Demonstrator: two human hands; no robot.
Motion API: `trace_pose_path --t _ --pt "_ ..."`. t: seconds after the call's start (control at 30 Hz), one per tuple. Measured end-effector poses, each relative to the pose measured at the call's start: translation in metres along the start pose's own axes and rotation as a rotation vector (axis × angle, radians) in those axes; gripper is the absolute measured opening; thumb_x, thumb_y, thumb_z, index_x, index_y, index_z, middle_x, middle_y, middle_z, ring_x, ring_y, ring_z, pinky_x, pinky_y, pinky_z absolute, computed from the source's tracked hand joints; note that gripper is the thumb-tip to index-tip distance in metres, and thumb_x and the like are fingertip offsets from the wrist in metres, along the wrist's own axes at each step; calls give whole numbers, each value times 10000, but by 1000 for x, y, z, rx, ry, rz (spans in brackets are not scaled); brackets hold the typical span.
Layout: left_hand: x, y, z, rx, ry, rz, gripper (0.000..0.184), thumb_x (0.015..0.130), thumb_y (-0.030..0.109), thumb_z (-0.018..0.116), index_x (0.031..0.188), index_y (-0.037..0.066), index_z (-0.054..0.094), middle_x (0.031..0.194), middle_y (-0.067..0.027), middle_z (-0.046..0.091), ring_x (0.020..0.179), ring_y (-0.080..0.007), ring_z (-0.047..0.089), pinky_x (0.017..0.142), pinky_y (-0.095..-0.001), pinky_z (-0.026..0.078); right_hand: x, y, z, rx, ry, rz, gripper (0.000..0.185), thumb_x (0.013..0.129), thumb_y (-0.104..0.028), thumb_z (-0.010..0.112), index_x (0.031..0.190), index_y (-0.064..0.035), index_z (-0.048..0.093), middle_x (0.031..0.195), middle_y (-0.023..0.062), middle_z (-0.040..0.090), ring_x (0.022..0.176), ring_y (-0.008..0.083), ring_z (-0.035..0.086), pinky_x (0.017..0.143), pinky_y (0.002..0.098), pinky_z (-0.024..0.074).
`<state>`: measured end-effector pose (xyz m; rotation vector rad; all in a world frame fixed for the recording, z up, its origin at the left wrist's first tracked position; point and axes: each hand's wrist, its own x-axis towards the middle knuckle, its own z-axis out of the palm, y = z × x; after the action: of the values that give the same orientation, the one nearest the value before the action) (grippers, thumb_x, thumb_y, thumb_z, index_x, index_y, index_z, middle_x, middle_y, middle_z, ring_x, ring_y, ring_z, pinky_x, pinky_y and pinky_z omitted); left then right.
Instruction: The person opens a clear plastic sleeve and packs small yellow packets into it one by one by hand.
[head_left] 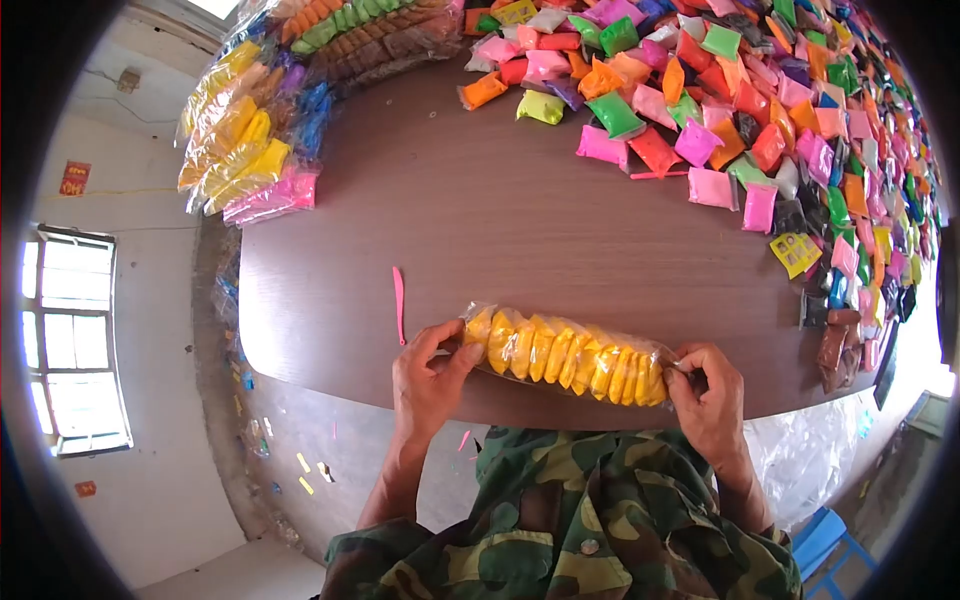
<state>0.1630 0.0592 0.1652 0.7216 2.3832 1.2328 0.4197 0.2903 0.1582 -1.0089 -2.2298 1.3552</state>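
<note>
A long clear plastic bag (565, 352) packed with a row of yellow packets lies near the table's front edge, between my two hands. My left hand (432, 375) pinches its left end, thumb and fingers closed on the plastic. At the other end, my right hand (708, 390) grips the bag's right end between thumb and fingers. The yellow packets stand side by side inside, slightly tilted. A thin pink plastic stick (399, 305) lies on the table just beyond my left hand.
A large heap of small coloured packets (700, 100) covers the table's far and right side. Filled bags of sorted packets (240, 130) are stacked at the far left. A blue stool (825, 545) stands at lower right, near clear plastic sheeting (800, 460).
</note>
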Motion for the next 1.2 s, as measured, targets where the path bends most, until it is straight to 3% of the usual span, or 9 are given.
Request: trace_pose_path --t 0.27,0.47,0.57,0.77,1.0,1.2 --pt "10 -1 -7 68 -92 73 261 943 133 803 1125 -45 744 1063 -123 713 924 -191 726 803 -319 593 2 -7 -2 -23 10 45 136 887 19 742 924 -4 614 887 150 718 741 306 708 693 386 559" --pt "8 3 -11 41 -173 59 233 956 104 777 1146 -27 746 1107 -106 715 980 -159 700 829 -298 586 -1 7 -4 107 9 56 131 907 16 738 930 -2 610 932 133 743 717 205 690 656 329 542" --pt "3 6 -8 -116 -204 8 222 962 69 745 1165 -22 741 1157 -93 723 1026 -139 684 849 -286 574 1 13 -9 133 10 17 120 927 23 722 950 3 605 982 125 757 756 125 669 661 289 541" --pt "7 1 -21 -227 -317 -76 213 969 40 707 1167 -36 723 1261 -88 720 1048 -111 662 906 -261 538 18 13 -14 254 -35 38 102 956 39 691 971 13 593 1040 123 754 861 73 635 735 269 561" --pt "17 -12 -20 -353 -419 -147 181 958 37 725 1129 -10 689 1176 -49 716 1004 -92 650 924 -264 529 33 20 -17 232 -9 -42 102 949 72 680 976 7 606 1063 113 752 922 99 667 791 283 571" --pt "40 3 -26 -563 -323 19 368 909 -56 728 1254 4 618 1165 -60 696 1028 -125 674 942 -299 552 54 -2 -24 147 111 -305 160 906 95 721 970 -9 618 1053 115 747 937 161 709 796 305 582"
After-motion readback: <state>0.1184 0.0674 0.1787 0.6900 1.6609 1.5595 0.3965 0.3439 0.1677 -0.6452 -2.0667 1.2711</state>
